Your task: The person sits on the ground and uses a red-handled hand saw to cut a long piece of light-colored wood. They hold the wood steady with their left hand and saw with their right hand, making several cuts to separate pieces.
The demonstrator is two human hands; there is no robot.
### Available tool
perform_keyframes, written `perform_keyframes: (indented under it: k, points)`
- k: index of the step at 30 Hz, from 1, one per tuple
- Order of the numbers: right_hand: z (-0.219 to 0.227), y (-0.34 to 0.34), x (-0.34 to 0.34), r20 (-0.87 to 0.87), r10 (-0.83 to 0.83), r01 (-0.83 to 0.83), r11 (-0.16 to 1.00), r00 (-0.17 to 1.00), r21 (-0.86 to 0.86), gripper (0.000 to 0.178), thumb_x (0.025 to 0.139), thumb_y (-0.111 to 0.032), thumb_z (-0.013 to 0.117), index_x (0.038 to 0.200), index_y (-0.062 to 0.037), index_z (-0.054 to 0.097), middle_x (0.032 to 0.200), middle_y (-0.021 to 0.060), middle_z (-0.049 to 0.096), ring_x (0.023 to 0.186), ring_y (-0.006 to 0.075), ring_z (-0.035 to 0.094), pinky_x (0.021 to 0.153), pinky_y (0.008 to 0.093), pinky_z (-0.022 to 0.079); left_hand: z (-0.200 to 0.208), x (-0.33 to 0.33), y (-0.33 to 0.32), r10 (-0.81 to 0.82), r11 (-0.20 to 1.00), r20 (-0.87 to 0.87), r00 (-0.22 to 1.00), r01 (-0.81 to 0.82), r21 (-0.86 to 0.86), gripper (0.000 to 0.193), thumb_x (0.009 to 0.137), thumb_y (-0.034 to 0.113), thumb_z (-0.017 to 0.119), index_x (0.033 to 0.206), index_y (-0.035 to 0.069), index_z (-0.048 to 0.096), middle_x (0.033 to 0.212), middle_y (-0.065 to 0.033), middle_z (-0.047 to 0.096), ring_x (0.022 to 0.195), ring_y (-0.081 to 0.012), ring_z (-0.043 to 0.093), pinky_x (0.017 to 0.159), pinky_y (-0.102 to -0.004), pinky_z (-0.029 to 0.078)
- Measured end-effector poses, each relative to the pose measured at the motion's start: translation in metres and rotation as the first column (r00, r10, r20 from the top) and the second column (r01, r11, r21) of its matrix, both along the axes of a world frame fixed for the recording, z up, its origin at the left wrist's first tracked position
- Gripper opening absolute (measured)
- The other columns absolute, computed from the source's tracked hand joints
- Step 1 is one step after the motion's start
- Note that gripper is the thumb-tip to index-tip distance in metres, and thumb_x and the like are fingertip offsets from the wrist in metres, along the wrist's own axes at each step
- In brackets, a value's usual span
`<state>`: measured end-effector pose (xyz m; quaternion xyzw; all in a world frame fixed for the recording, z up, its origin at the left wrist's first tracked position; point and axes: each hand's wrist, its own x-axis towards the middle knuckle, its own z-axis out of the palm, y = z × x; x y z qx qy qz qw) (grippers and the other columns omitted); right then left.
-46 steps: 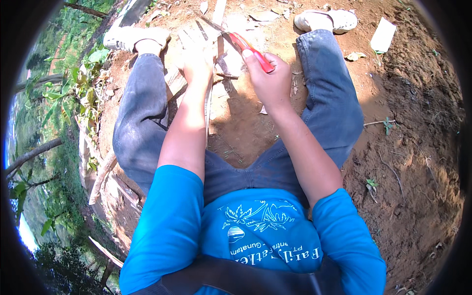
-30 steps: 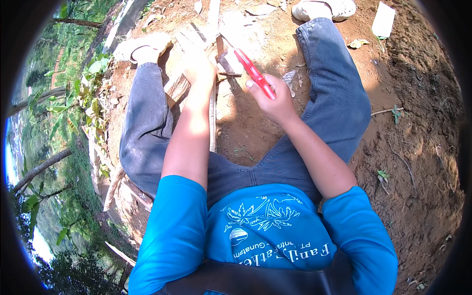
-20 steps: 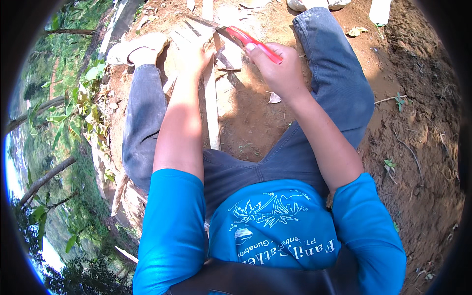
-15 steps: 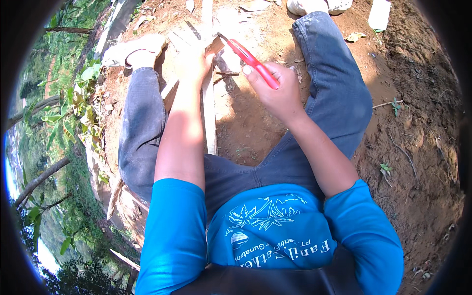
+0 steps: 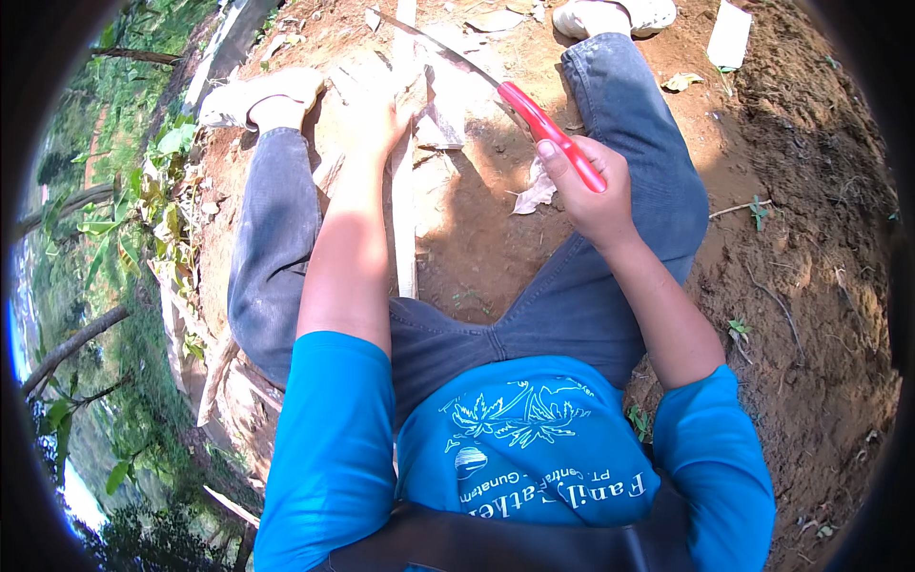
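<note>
My right hand point(image 5: 596, 186) is closed around the red handle of a slim, slightly curved pruning saw point(image 5: 551, 132). The blade reaches up and left, across the top of a long pale wooden strip point(image 5: 404, 219) lying between my legs. On the left of that strip, my left hand point(image 5: 372, 110) presses on a short piece of wood point(image 5: 416, 88), gripping it with the thumb on its near side. Strong sunlight washes out my left fingers and the wood under them.
A flat offcut point(image 5: 441, 129) lies right of the strip. A dry leaf point(image 5: 536, 189) rests on the soil between my legs. My shoes point(image 5: 262, 98) stand on either side. A white rectangular piece point(image 5: 729, 36) lies at far right; plants point(image 5: 172, 191) grow along the left edge.
My right hand has drawn the saw back to the right and slightly toward me, so more of its blade shows. My left hand stays in about the same place.
</note>
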<state>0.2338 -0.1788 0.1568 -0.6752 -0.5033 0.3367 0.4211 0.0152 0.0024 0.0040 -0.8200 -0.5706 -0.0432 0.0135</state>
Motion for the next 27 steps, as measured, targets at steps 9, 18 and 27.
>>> perform_keyframes:
  k: [9,18,27]
  points:
    - [-0.019,-0.001,-0.018,-0.070,0.113,-0.115,0.993,0.991,-0.035,0.039,0.096,-0.029,0.071,0.068,-0.0043,0.059,0.056,-0.0023,0.046,0.055,0.0065,0.041,0.050,0.0297,0.034,0.002,-0.016,0.008,0.044,0.996,0.007,0.999,-0.043,-0.074,0.064,0.089,0.055,0.069,0.144,0.025,0.055,0.135,-0.0153,0.062,0.128,-0.0326,0.057,0.104,-0.0516,0.046]
    - [0.041,-0.061,-0.006,-0.034,0.119,-0.123,0.978,0.992,-0.169,0.036,0.096,-0.027,0.072,0.071,-0.0043,0.060,0.056,-0.0015,0.048,0.053,0.0061,0.041,0.048,0.0296,0.034,-0.011,-0.026,0.008,0.084,0.987,0.055,0.995,-0.075,-0.145,0.067,0.088,0.055,0.069,0.145,0.023,0.054,0.135,-0.0145,0.062,0.127,-0.0313,0.058,0.104,-0.0501,0.047]
    - [-0.019,0.024,-0.027,0.031,0.101,-0.100,0.995,0.994,-0.031,0.041,0.096,-0.029,0.069,0.066,-0.0031,0.058,0.052,0.0004,0.045,0.051,0.0082,0.041,0.048,0.0312,0.033,0.005,0.007,-0.007,0.172,0.982,-0.012,0.985,-0.172,-0.083,0.080,0.081,0.057,0.077,0.143,0.011,0.054,0.146,-0.0279,0.049,0.119,-0.0323,0.064,0.095,-0.0432,0.054]
